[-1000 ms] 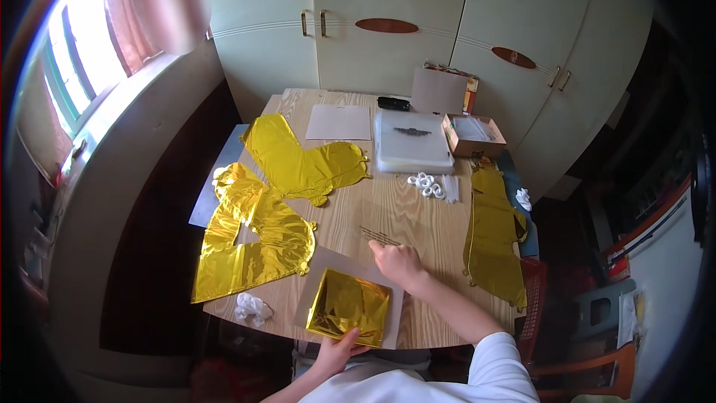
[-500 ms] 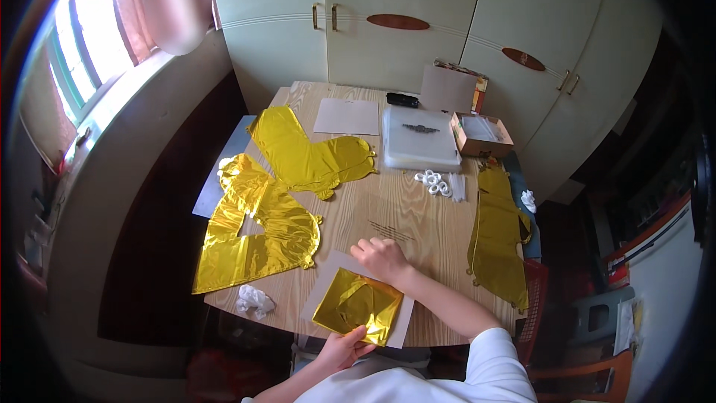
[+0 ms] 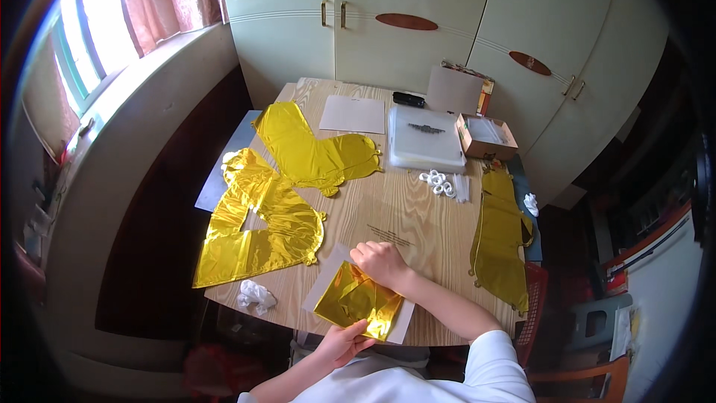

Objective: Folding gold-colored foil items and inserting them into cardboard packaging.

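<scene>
A folded sheet of gold foil [image 3: 358, 304], apparently a flat foil balloon, lies on a pale grey card [image 3: 321, 285] at the table's near edge. The thumb and fingers of my left hand [image 3: 344, 343] pinch its near edge. Curled into a fist, my right hand [image 3: 380, 263] rests against the far edge of the foil, over the card; whatever its fingers may hold is hidden. Just beyond it lies a clear plastic bag [image 3: 391, 235] with dark print.
Unfolded gold foil balloons [image 3: 313, 153] [image 3: 283, 239] spread over the left side, another [image 3: 496, 239] at the right edge. Farther back are white rings [image 3: 436, 181], a stack of clear bags [image 3: 425, 142] and an open box [image 3: 486, 136]. Crumpled tissue [image 3: 256, 296] lies front left.
The foil's far part has come up against my right fist, and its creases have shifted. My left hand keeps its pinch. The whole view has shifted slightly.
</scene>
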### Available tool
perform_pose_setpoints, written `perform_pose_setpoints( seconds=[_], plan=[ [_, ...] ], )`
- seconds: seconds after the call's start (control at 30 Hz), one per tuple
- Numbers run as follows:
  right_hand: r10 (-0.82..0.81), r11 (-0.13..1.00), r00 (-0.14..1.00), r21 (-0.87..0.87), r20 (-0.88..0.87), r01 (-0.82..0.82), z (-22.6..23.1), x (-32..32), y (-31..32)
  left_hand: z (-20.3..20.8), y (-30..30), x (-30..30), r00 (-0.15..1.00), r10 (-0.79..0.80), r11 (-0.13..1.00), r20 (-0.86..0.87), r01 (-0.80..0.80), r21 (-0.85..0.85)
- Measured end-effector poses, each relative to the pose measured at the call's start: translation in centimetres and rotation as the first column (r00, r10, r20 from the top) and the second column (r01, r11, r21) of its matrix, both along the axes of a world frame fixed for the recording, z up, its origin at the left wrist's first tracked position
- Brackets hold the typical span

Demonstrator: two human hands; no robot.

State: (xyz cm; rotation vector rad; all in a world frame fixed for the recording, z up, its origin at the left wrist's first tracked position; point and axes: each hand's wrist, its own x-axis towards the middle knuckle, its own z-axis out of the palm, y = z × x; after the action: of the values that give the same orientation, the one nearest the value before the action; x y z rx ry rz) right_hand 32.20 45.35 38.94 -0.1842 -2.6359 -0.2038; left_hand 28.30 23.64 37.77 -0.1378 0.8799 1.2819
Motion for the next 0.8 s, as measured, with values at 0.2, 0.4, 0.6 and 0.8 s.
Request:
perform_pose_setpoints(
  seconds=[0.2, 0.4, 0.6, 0.8],
  plan=[
    [0.019, 0.994, 1.000, 0.108, -0.014, -0.017, 1.2, 0.4, -1.6, 0.2, 0.8, 0.4, 1.000, 0.006, 0.999, -0.022, -0.005, 0.035],
    [0.023, 0.990, 1.000, 0.140, -0.012, -0.022, 2.0, 1.0, -2.6, 0.1, 1.5, 1.1, 0.996, 0.051, 0.995, -0.079, -0.044, 0.088],
    [-0.097, 0.993, 0.995, 0.073, 0.019, 0.096, 2.4, 3.0, -2.5, 0.3, 1.3, 1.2, 0.991, 0.073, 0.995, -0.108, -0.064, 0.080],
    [-0.115, 0.992, 0.988, 0.063, 0.106, 0.108, 2.3, 4.1, -4.6, 0.3, 1.6, 1.4, 0.990, 0.037, 0.997, -0.136, -0.027, 0.076]
  ],
)
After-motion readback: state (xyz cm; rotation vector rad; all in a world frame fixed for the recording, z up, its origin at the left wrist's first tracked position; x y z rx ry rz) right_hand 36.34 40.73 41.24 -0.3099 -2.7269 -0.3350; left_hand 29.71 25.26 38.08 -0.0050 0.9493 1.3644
